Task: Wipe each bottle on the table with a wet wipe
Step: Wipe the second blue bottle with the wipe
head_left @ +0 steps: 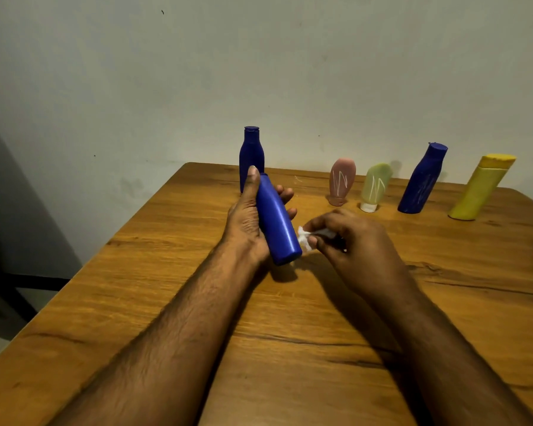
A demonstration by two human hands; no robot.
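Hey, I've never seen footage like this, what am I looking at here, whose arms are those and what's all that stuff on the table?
This is one picture from a camera worn on a person's head, looking down at their own arms. There is no machine. The left hand grips a blue bottle tilted above a wooden table. The right hand pinches a white wet wipe against the bottle's lower end. Standing along the back are another blue bottle, a pink tube, a green tube, a third blue bottle and a yellow bottle.
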